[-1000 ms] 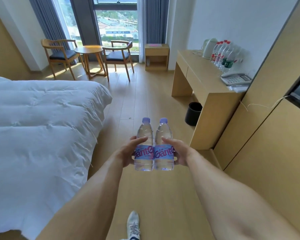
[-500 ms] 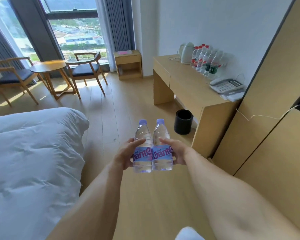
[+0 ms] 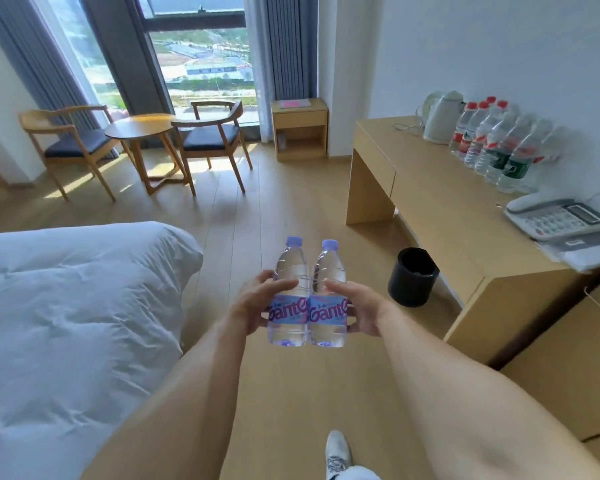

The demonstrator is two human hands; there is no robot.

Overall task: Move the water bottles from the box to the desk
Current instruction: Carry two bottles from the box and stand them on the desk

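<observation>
The left hand [image 3: 253, 308] grips one water bottle [image 3: 288, 296] and the right hand [image 3: 359, 311] grips another bottle [image 3: 328, 299], upright and touching, above the floor [image 3: 291, 393], near the bench [image 3: 440, 209] to the right.

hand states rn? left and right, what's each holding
Left hand: closed around the left water bottle, upright.
Right hand: closed around the right water bottle, upright, touching the other bottle.
</observation>
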